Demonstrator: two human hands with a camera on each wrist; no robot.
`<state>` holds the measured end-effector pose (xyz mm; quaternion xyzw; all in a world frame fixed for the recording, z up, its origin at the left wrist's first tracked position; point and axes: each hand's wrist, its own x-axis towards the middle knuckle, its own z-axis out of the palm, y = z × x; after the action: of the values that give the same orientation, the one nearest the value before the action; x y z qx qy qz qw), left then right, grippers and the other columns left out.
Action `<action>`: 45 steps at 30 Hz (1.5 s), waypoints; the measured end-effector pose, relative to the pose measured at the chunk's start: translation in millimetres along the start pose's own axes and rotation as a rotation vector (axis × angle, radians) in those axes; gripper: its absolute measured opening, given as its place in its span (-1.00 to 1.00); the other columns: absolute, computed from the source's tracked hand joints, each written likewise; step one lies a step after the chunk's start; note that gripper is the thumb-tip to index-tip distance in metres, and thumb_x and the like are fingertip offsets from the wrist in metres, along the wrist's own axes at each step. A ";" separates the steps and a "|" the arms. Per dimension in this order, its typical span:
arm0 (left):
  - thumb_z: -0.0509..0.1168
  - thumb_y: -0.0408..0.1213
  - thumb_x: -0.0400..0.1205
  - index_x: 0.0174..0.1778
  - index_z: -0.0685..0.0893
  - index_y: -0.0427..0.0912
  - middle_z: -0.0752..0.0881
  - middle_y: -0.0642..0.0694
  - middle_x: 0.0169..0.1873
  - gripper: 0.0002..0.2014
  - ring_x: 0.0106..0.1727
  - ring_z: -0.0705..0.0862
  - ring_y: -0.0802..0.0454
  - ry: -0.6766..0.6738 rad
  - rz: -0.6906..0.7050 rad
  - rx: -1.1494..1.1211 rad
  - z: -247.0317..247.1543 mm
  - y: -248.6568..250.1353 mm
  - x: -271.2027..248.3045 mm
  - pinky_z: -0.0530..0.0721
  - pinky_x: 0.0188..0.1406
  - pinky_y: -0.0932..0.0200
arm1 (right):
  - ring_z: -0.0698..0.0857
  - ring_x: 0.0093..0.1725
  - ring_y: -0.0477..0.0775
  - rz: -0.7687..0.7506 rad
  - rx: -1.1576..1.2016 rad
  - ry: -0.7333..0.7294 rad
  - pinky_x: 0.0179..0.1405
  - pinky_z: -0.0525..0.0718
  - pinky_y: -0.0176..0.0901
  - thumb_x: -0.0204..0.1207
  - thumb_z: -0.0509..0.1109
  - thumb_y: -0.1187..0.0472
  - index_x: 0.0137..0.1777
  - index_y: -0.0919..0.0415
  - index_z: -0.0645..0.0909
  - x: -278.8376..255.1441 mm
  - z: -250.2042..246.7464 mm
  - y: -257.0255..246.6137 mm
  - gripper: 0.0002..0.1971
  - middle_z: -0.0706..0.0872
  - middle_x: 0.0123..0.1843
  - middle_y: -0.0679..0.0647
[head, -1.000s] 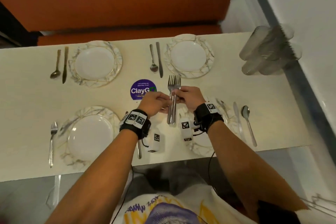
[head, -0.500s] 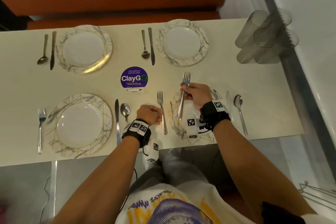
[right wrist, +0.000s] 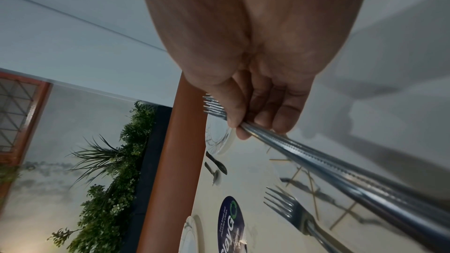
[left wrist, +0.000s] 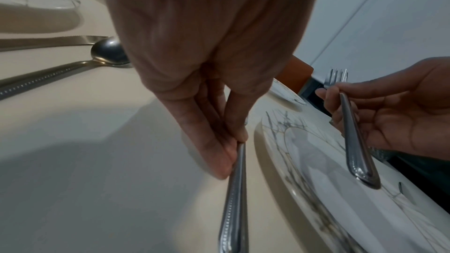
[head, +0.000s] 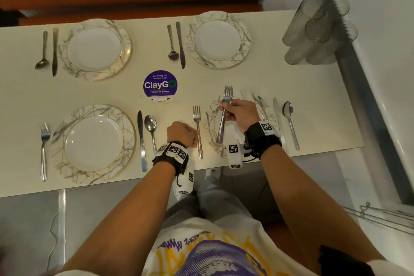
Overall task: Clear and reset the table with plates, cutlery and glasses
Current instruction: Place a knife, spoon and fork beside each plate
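Observation:
A steel fork (head: 198,127) lies on the cream table (head: 313,101), just left of the near right marbled plate (head: 210,116). My left hand (head: 197,139) pinches its handle (left wrist: 235,199) low down, thumb and fingers (left wrist: 219,153) touching the tabletop. My right hand (head: 225,107) grips a second fork (head: 223,123) near its neck, raised over that plate with its tines pointing away. In the right wrist view this fork's handle (right wrist: 340,176) looks doubled; I cannot tell whether another fork is stacked under it.
A knife (head: 276,114) and spoon (head: 289,116) lie right of the near plate; another knife (head: 140,139) and spoon (head: 151,127) lie left of my left hand. Three more plates (head: 94,141) are set. Stacked glasses (head: 318,31) stand far right. A purple sign (head: 160,85) sits mid-table.
A second ago both hands held the forks together above the table. My left hand has since laid one fork down left of the plate; the right hand has drawn its fork rightward.

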<state>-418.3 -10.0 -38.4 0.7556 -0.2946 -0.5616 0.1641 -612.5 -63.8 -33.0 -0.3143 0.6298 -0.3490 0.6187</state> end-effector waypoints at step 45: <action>0.47 -0.54 0.62 0.12 0.75 -0.46 0.81 -0.43 0.00 -0.83 0.00 0.83 -0.26 -0.185 0.488 -0.611 -69.9 146.2 -25.1 0.85 0.11 -0.06 | 0.80 -0.20 -0.06 -0.417 -0.351 -0.058 -0.20 0.68 -0.17 0.47 0.59 0.14 -0.07 0.06 0.83 -14.3 14.5 -97.7 -0.93 0.87 -0.18 0.01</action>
<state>-395.2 -112.9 87.2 0.5260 -0.2986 -0.6335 0.4825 -601.0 -107.3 56.1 -0.5497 0.5844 -0.3451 0.4871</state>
